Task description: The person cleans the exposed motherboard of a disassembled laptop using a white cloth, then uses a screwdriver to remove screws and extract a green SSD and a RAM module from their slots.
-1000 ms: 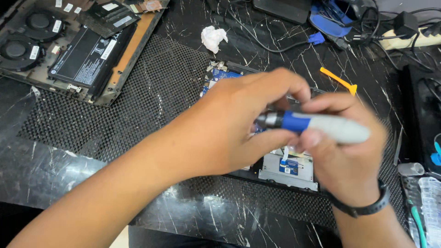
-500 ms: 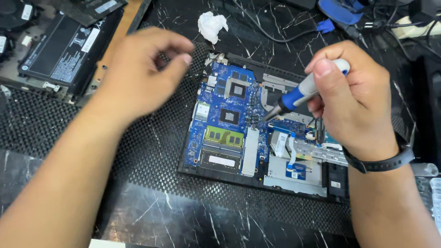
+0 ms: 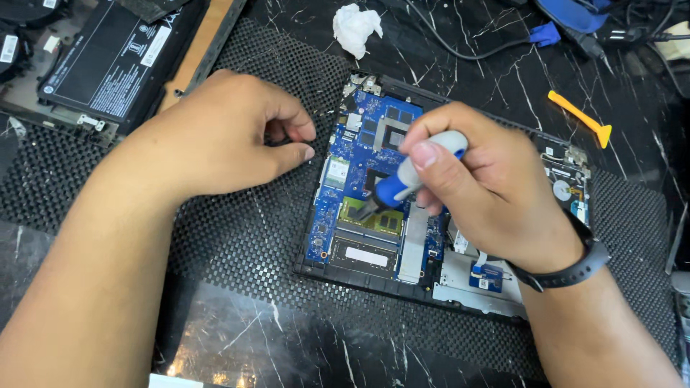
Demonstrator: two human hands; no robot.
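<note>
Screwdriver: a blue-and-grey screwdriver [image 3: 410, 178] sits over the middle of the open laptop [image 3: 374, 215], its tip down on the blue circuit board [image 3: 338, 208].
Surroundings: the laptop lies on a black mesh mat [image 3: 244, 237] on the dark marbled counter [image 3: 302, 352]. A crumpled white tissue [image 3: 356, 29] lies beyond the laptop's far edge, an orange pry tool [image 3: 581, 118] to the far right, a second opened laptop [image 3: 108, 57] at the top left, cables [image 3: 467, 43] along the back. Nothing stands between the camera and the tip.
Axis: the long axis slants, grey cap up and to the right, tip down and to the left.
Right hand: the right hand [image 3: 489, 194] has its grip wrapped around the handle, thumb pressed on the cap; a black wristband [image 3: 575, 262] is on the wrist.
Left hand: the left hand [image 3: 223, 136] rests on the mat just left of the laptop, fingers curled, thumb and forefinger pinched together; whether they hold anything I cannot tell.
</note>
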